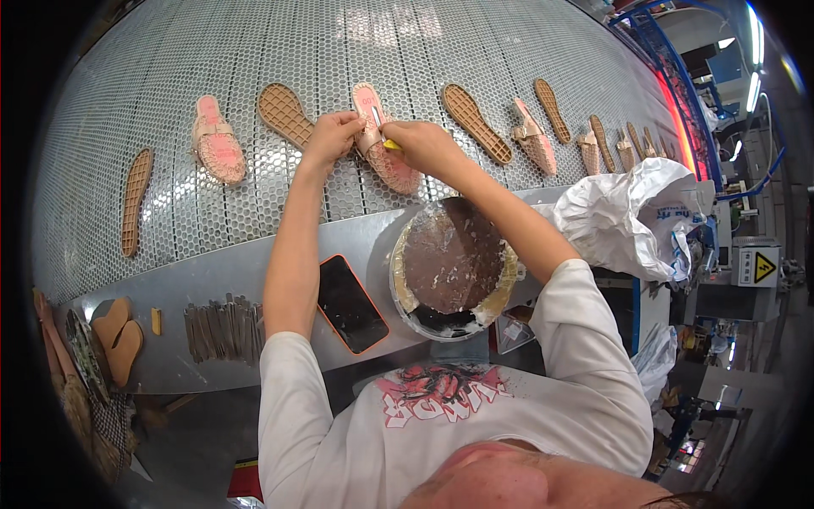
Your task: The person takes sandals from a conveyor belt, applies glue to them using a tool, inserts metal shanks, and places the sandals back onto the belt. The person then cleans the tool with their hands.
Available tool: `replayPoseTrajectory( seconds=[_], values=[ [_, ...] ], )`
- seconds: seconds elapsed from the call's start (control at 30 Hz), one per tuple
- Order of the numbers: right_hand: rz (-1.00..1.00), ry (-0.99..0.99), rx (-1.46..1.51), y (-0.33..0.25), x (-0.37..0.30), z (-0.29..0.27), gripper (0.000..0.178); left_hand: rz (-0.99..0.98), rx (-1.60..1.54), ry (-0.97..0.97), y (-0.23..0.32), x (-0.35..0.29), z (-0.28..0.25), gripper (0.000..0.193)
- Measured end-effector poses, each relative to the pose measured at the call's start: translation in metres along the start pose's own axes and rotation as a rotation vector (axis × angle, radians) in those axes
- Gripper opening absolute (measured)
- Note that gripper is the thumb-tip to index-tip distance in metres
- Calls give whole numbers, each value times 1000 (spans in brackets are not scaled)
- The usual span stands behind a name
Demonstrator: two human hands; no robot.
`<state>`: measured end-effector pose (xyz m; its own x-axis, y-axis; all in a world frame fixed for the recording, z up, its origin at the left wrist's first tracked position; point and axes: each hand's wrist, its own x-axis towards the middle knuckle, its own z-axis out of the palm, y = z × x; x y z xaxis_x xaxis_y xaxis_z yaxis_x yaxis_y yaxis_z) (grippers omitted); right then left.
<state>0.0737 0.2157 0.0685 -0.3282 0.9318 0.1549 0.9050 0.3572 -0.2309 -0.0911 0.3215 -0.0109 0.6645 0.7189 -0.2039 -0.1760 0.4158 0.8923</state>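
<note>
A pink shoe upper with a woven front and a strap lies sole side up on the metal mesh surface in front of me. My left hand pinches its left edge near the strap. My right hand closes round a slim yellow-handled tool with a thin pale blade, its tip over the middle of the upper. The exact kind of tool is too small to tell. Brown grid-patterned soles lie on either side, one to the left and one to the right.
Another pink upper and a sole lie farther left; several more stretch off right. On the metal ledge are a round glue-crusted pot, an orange-edged phone, many thin metal strips and tan pieces. A crumpled white bag sits right.
</note>
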Motion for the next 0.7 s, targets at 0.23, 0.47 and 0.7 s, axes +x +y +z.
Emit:
replayPoseTrajectory(
  seconds=[0.23,0.47,0.7],
  values=[
    [1,-68,-28,-4,0,-6,20,16,19,-2,1,-4,-2,12],
    [-100,166,-15,-9,-14,-28,16,159,251,177,-10,6,3,24],
    [37,267,223,-101,-86,-99,18,487,559,420,5,4,11,30]
  ],
)
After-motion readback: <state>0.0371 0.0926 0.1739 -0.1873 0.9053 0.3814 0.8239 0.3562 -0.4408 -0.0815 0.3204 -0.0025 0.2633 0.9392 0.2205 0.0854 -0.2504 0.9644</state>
